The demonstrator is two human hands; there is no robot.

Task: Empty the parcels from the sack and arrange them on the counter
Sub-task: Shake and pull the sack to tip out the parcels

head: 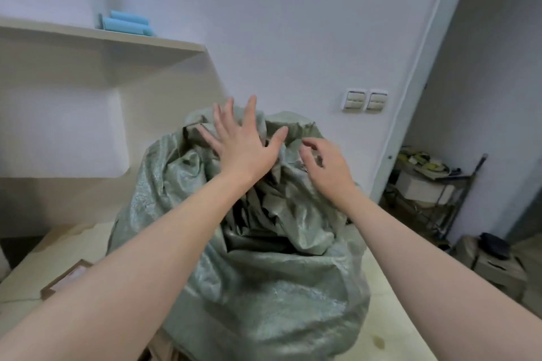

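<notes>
We find the sack point(264, 258) standing on the worktop point(393, 319). The left grip point(243, 145), fingers spread wide, presses flat on the sack's bunched top. The right grip point(325, 164), just beside it, hangs half-curled over the folds, holding nothing.

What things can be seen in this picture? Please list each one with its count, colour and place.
sack: one, grey-green, upright on the counter, centre
counter: one, cream, under the sack
cardboard parcel: one, brown, on the counter left of the sack, partly behind the left arm
shelf: one, beige, upper left
foam pieces: about three, blue, on the shelf
wall switches: two, white, on the wall right of the sack
metal rack: one, dark, far right by the wall
left hand: one, fingers spread, at the sack's top
right hand: one, fingers loosely curled, beside the left hand
</notes>
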